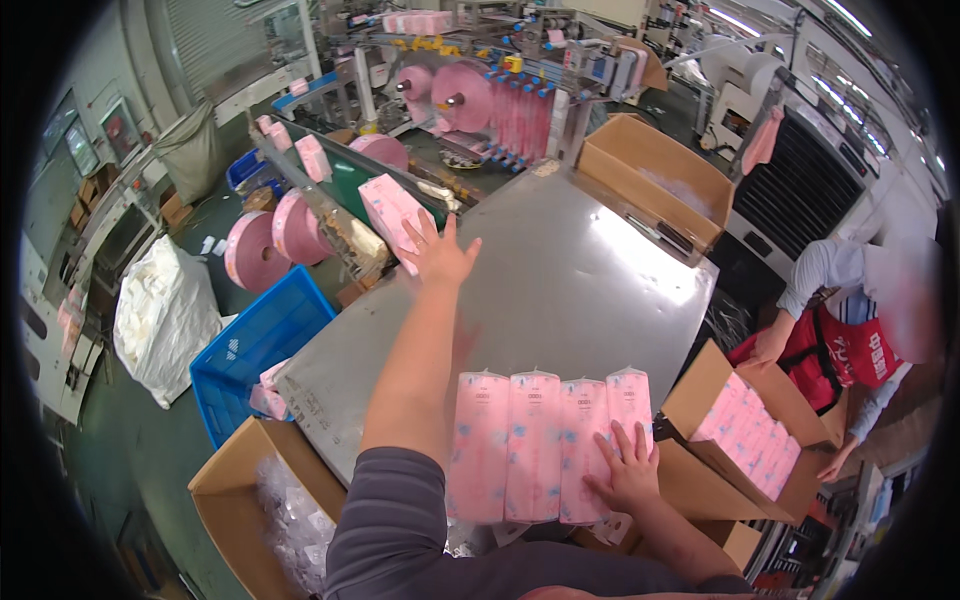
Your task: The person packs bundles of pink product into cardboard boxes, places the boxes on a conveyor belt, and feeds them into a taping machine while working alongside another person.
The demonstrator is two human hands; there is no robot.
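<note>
Far out over the metal table [530,270], my left hand [440,255] is open with fingers spread. Its fingers reach to a pink tissue pack [393,213] at the end of the green conveyor belt [345,175]; whether they touch it I cannot tell. Close to my body, a row of several pink tissue packs [532,445] lies side by side at the table's near edge. My right hand [628,475] lies flat on the right-hand packs of that row, fingers stretched out.
At right a co-worker [830,310] holds a carton [705,385] filled with pink packs. Another carton [650,160] stands at the table's far end. A blue crate [265,325] and a carton of clear plastic [230,500] flank the left side. Pink film rolls [255,250] stand beside the conveyor.
</note>
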